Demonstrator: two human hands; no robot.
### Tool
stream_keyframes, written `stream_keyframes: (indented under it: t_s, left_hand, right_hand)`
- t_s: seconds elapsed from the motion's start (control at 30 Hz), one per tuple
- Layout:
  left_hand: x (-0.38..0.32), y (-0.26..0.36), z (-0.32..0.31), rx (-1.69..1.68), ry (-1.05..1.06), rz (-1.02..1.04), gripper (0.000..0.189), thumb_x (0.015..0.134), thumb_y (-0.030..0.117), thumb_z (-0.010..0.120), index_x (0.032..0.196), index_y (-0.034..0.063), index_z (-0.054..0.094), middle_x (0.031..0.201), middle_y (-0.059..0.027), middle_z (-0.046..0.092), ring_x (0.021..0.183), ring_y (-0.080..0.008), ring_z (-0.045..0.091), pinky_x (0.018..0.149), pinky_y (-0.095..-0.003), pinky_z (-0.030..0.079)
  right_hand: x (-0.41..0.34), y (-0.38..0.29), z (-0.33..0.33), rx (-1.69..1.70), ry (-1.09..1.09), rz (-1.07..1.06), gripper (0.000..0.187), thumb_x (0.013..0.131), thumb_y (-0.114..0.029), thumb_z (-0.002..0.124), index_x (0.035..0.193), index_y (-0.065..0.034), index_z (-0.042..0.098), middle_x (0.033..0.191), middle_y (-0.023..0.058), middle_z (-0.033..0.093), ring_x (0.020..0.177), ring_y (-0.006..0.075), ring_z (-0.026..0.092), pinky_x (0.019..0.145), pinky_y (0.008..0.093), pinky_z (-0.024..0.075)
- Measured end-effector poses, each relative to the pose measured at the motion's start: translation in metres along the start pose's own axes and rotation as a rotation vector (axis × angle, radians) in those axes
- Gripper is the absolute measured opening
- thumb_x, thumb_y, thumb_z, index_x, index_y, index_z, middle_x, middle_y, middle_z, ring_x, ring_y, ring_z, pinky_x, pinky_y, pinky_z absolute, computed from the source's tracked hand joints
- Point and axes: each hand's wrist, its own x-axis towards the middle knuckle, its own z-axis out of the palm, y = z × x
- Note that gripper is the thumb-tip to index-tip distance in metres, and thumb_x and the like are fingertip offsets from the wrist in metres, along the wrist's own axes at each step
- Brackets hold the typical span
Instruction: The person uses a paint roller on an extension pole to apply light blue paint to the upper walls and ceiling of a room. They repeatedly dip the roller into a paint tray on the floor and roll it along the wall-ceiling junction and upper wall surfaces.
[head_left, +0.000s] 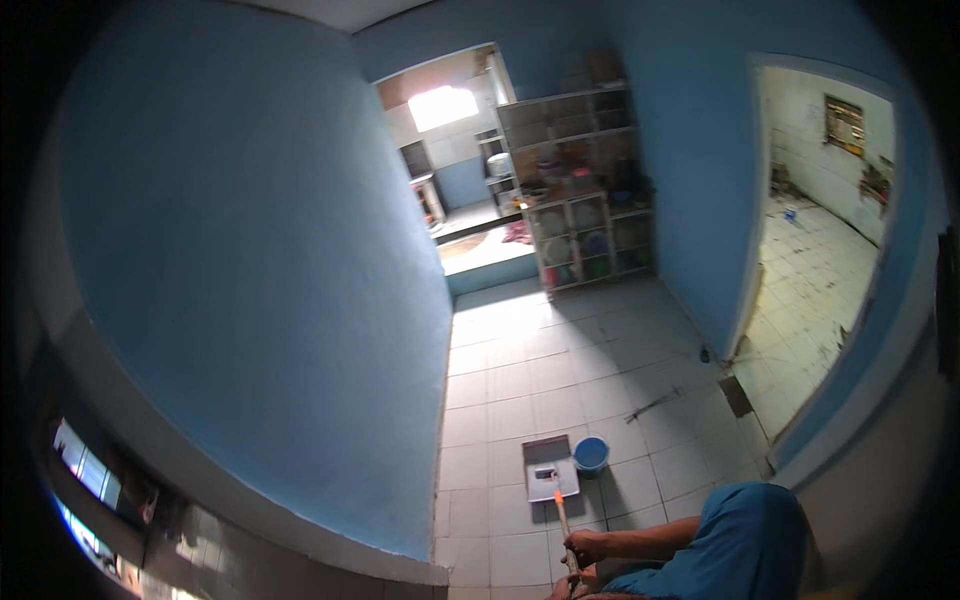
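My right hand (587, 547) grips a long pole (565, 521) with an orange upper section (558, 497) at its far end. Lower down, at the bottom edge of the picture, my left hand (571, 586) is closed around the same pole and partly cut off. The pole leads to what looks like a paint roller (546, 474), lying over a shallow paint tray (551, 492) on the tiled floor. The tray is whitish at the near end and brownish at the far end. Right beside it stands a blue bucket (591, 454).
A blue wall (262, 262) runs along the left. Thin sticks or a tool (651, 405) and a small dark object (704, 354) lie on the tiled floor (517, 420). Shelving (577, 187) holds kitchenware at the back, beside a raised doorway step (491, 276). Another doorway (817, 247) opens at right.
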Motion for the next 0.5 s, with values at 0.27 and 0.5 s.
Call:
stream_keyframes:
  t_s: [0.27, 0.5]
  left_hand:
    - [-0.058, -0.056, 0.021, -0.045, -0.113, 0.084, 0.048, 0.097, 0.042, 0.064, 0.123, 0.0024, 0.062, 0.098, -0.0185, 0.075, 0.081, -0.03, 0.075, 0.078, -0.0429, 0.056]
    - [-0.135, -0.153, 0.004, -0.101, -0.028, -0.078, 0.048, 0.097, 0.043, 0.064, 0.124, 0.0023, 0.062, 0.098, -0.0179, 0.076, 0.081, -0.0285, 0.075, 0.078, -0.0417, 0.056]
  right_hand:
    - [-0.029, 0.113, -0.057, 0.266, -0.098, -0.086, 0.032, 0.104, -0.023, 0.042, 0.105, 0.001, 0.062, 0.091, 0.0151, 0.069, 0.077, 0.026, 0.068, 0.072, 0.0412, 0.0585]
    - [-0.036, 0.223, -0.153, -0.156, 0.224, -0.005, 0.026, 0.101, -0.018, 0.045, 0.102, -0.0045, 0.066, 0.081, 0.0102, 0.066, 0.071, 0.0231, 0.067, 0.064, 0.0428, 0.0579]
